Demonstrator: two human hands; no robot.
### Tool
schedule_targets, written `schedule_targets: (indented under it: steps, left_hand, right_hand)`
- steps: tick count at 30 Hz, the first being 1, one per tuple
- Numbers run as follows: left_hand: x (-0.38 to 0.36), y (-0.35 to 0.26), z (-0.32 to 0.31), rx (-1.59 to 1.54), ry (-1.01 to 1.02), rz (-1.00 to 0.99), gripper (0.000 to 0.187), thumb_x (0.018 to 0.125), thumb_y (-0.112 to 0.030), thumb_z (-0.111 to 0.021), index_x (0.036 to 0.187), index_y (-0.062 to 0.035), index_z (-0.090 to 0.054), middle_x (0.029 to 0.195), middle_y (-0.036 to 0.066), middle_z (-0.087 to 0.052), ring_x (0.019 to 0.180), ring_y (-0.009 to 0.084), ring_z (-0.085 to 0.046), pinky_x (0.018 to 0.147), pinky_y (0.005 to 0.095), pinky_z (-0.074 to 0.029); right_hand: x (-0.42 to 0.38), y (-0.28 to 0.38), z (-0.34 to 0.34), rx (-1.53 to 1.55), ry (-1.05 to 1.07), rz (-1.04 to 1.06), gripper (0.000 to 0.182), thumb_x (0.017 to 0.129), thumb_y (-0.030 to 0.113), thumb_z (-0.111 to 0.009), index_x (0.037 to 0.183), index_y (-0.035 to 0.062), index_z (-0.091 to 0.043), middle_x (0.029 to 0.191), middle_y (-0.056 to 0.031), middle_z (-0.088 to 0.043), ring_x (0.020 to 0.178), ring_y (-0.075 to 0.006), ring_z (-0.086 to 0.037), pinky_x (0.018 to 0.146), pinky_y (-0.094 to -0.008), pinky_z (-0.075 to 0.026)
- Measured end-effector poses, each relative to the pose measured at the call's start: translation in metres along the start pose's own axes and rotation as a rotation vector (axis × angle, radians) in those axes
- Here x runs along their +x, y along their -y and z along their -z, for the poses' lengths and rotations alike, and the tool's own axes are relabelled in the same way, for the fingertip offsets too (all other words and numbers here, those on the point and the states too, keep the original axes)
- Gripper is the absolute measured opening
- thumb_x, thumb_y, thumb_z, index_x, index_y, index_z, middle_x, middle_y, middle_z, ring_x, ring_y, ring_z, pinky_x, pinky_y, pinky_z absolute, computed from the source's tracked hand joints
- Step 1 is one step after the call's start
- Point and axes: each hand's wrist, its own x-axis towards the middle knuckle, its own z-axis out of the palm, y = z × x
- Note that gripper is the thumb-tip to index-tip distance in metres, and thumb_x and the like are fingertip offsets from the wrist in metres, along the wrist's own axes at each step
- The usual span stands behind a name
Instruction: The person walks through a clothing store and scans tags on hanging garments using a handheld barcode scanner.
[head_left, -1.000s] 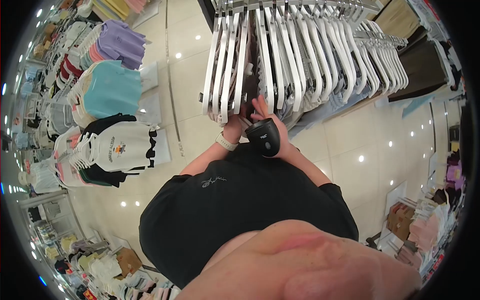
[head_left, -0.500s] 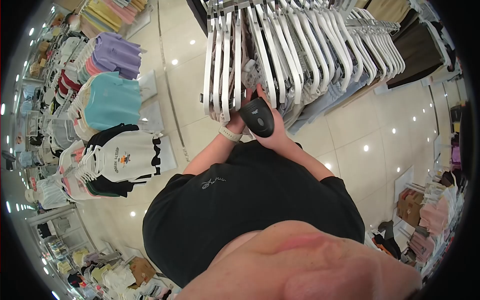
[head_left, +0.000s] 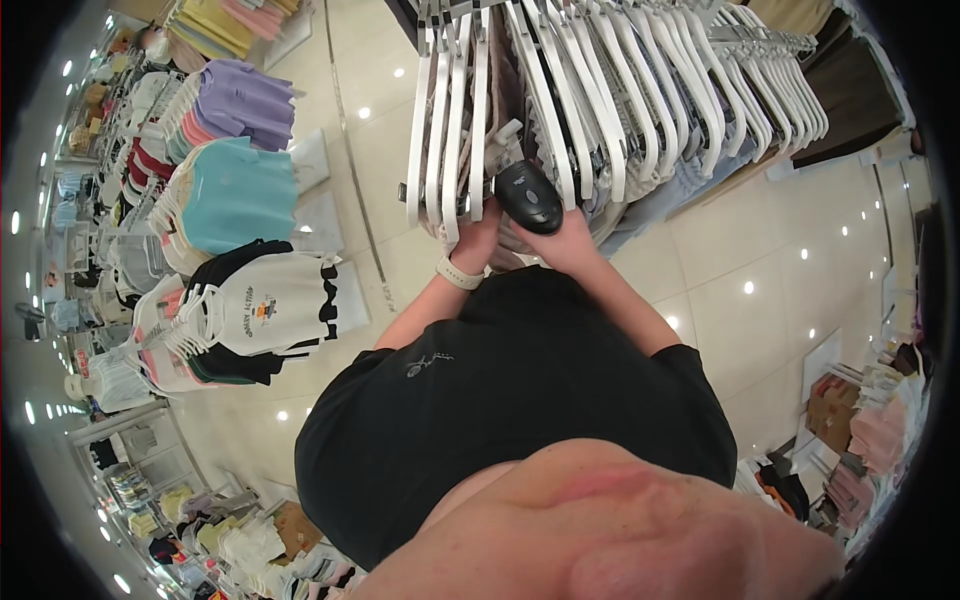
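Observation:
A black handheld barcode scanner [head_left: 530, 197] is in my right hand [head_left: 562, 238], its fingers wrapped round it and mostly hidden beneath. The scanner's front end points into a gap between white hangers [head_left: 455, 150] on a clothes rack. Beside it, my left hand [head_left: 480, 240], with a pale watch [head_left: 458, 273] on the wrist, reaches in among the hung garments. Hangers and cloth hide the fingers of that hand, so its grip does not show. A small whitish tag-like piece [head_left: 508, 132] shows in the gap just past the scanner.
More white hangers [head_left: 660, 110] with trousers or similar clothes crowd the rack to the right. On the left stand racks with a turquoise top [head_left: 240, 195], a purple top [head_left: 247, 100] and a white printed shirt [head_left: 265, 310]. A cardboard box [head_left: 833, 410] sits at the lower right.
My right hand has shifted the scanner slightly up and right, turning its front end toward the gap on the left. The hangers right of the gap sit a little farther right.

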Motion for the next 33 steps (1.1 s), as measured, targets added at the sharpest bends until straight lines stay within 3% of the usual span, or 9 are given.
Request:
schedule_targets:
  steps: [3,7,10,12,15,17,24,26,33]
  left_hand:
    - [0.000,0.006,0.004,0.127,0.040,0.013,0.039,0.101,-0.009,-0.058,0.138,0.0025,-0.055,0.136,0.014,-0.061,0.126,0.0241,-0.057,0.108,0.0389,-0.044]
    - [0.000,0.024,0.004,0.274,0.010,-0.074,0.038,0.099,-0.009,-0.063,0.135,0.0021,-0.058,0.135,0.013,-0.062,0.126,0.0228,-0.057,0.106,0.0373,-0.045]
    - [0.000,0.024,-0.003,0.110,-0.026,-0.003,0.038,0.097,-0.011,-0.068,0.133,0.0013,-0.060,0.130,0.012,-0.065,0.120,0.0226,-0.062,0.103,0.0348,-0.048]
    - [0.000,0.036,-0.004,0.275,-0.052,-0.023,0.039,0.096,-0.012,-0.070,0.132,0.0006,-0.061,0.125,0.011,-0.068,0.116,0.0222,-0.064,0.101,0.0330,-0.049]
    - [0.008,0.051,0.005,0.122,0.108,0.075,0.024,0.102,-0.025,-0.064,0.106,-0.0014,-0.069,0.098,0.005,-0.071,0.092,0.0165,-0.066,0.083,0.0312,-0.052]
    - [0.006,0.049,0.001,-0.132,0.176,0.216,0.039,0.106,-0.031,-0.053,0.081,-0.0046,-0.067,0.078,0.002,-0.065,0.074,0.0134,-0.060,0.071,0.0314,-0.049]
    - [0.006,0.024,0.008,-0.138,0.611,0.378,0.010,0.098,-0.013,-0.061,0.093,-0.0053,-0.065,0.080,0.001,-0.062,0.073,0.0150,-0.060,0.067,0.0312,-0.050]
    - [-0.007,0.037,0.010,-0.146,0.624,0.202,0.010,0.097,-0.014,-0.062,0.095,-0.0053,-0.066,0.082,0.002,-0.063,0.076,0.0162,-0.061,0.068,0.0324,-0.050]
    - [-0.030,0.103,0.011,-0.130,0.650,0.195,0.011,0.097,-0.016,-0.062,0.097,-0.0050,-0.066,0.084,0.004,-0.064,0.079,0.0170,-0.062,0.071,0.0333,-0.050]
  right_hand:
    - [-0.003,0.000,0.001,-0.015,0.027,-0.053,0.037,0.081,0.019,-0.080,0.111,0.0011,-0.068,0.101,-0.0173,-0.073,0.094,-0.0326,-0.072,0.084,-0.0410,-0.054]
    - [-0.012,-0.010,0.013,-0.129,0.148,0.015,0.034,0.079,0.012,-0.080,0.109,0.0020,-0.069,0.100,-0.0161,-0.073,0.088,-0.0217,-0.071,0.080,-0.0367,-0.054]
    - [-0.027,-0.017,0.029,-0.242,0.129,0.229,0.048,0.070,0.016,-0.080,0.114,0.0034,-0.066,0.102,-0.0182,-0.068,0.093,-0.0380,-0.067,0.083,-0.0404,-0.052]
    - [-0.039,-0.011,0.034,-0.264,0.008,0.370,0.041,0.067,0.017,-0.081,0.104,0.0036,-0.068,0.104,-0.0155,-0.066,0.093,-0.0367,-0.065,0.081,-0.0424,-0.052]
    - [-0.054,-0.014,0.029,-0.226,-0.067,0.231,0.040,0.073,0.013,-0.079,0.109,0.0019,-0.069,0.127,-0.0182,-0.061,0.107,-0.0354,-0.064,0.089,-0.0441,-0.052]
    - [-0.048,-0.017,0.027,-0.212,-0.013,0.327,0.040,0.075,0.012,-0.079,0.113,0.0014,-0.069,0.136,-0.0213,-0.055,0.118,-0.0362,-0.060,0.096,-0.0436,-0.050]
    - [-0.026,-0.001,0.006,-0.238,0.211,0.411,0.048,0.080,0.021,-0.080,0.122,0.0047,-0.067,0.152,-0.0258,-0.042,0.142,-0.0431,-0.041,0.114,-0.0479,-0.037]
    - [-0.018,0.009,0.002,-0.280,0.269,0.454,0.048,0.079,0.023,-0.080,0.123,0.0059,-0.067,0.149,-0.0253,-0.044,0.142,-0.0441,-0.039,0.115,-0.0485,-0.035]
    - [-0.016,0.014,-0.013,-0.233,0.434,0.410,0.041,0.080,0.024,-0.075,0.116,0.0074,-0.065,0.129,-0.0208,-0.051,0.123,-0.0418,-0.048,0.105,-0.0480,-0.039]
